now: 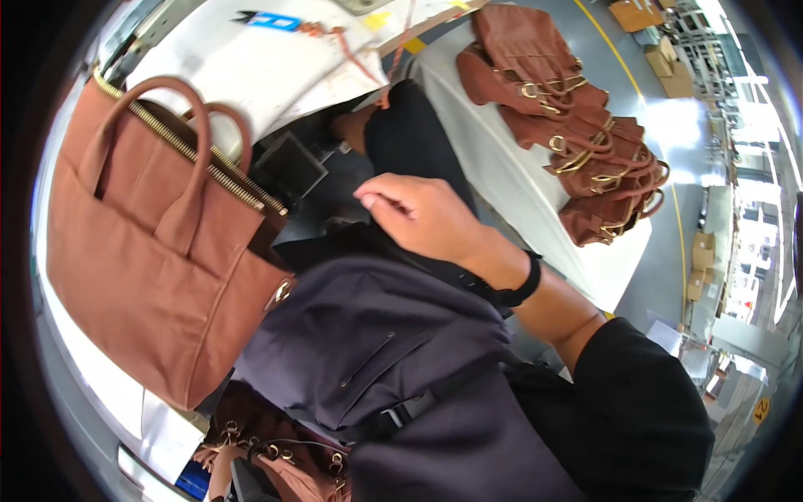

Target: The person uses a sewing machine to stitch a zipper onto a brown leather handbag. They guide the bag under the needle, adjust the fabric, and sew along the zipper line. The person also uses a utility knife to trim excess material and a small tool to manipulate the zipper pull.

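Note:
My right hand (pixel 422 219) hangs in front of my lap with its fingers curled in and nothing visible in them. A dark band circles that wrist. To its left stands a large tan-brown handbag (pixel 142 251) with two arched handles and an open brass zipper. At the lower left edge a small hand (pixel 206 457), seemingly my left, is beside a dark brown handbag (pixel 242 422) with brass rings. Its fingers are too small and partly hidden to read. A black object (pixel 249 484) is close to that forearm.
Several brown handbags (pixel 585 142) lie in a row on a white-covered table (pixel 493 159) at the right. A blue-and-black tool (pixel 272 22) with an orange cord lies on a white surface (pixel 234 67) at the far left. Cardboard boxes (pixel 669 69) stand beyond a yellow floor line.

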Demonstrator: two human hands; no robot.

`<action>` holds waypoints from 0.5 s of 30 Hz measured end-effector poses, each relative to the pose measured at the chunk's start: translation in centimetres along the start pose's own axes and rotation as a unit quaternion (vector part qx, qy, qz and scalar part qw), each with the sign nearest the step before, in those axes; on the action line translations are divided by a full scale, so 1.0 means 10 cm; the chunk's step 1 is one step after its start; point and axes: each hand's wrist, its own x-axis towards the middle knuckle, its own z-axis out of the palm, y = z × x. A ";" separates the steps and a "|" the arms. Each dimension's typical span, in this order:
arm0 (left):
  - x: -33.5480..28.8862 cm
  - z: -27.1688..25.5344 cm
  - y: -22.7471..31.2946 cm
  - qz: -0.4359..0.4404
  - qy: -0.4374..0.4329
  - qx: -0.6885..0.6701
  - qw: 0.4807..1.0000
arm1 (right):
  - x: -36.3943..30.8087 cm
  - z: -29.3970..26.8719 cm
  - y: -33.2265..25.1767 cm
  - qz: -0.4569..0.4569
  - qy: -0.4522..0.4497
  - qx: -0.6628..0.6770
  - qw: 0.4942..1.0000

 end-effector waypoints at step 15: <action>-0.04 -0.03 0.03 0.016 0.008 -0.005 1.000 | -0.03 -0.04 0.00 0.032 -0.010 0.001 0.999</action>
